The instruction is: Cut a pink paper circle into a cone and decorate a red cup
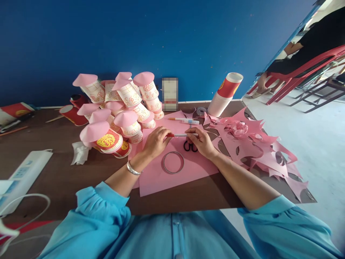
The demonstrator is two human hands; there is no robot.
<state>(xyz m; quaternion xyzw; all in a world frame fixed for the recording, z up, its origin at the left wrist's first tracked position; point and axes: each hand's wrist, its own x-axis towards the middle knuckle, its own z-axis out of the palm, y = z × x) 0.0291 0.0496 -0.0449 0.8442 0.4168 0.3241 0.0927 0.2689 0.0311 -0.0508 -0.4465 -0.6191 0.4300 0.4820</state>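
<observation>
From head view, I see many paper cups already wearing pink paper cones, left of the grip; the pink sheet under it looks not yet cut. The slim pen is between the hands: left hand pinches its red end, right hand its pale end.

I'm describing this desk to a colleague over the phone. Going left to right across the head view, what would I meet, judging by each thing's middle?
White power strip, white tissue, silver bracelet, left hand, round ring, right hand, stack of paper cups, red chair.
</observation>
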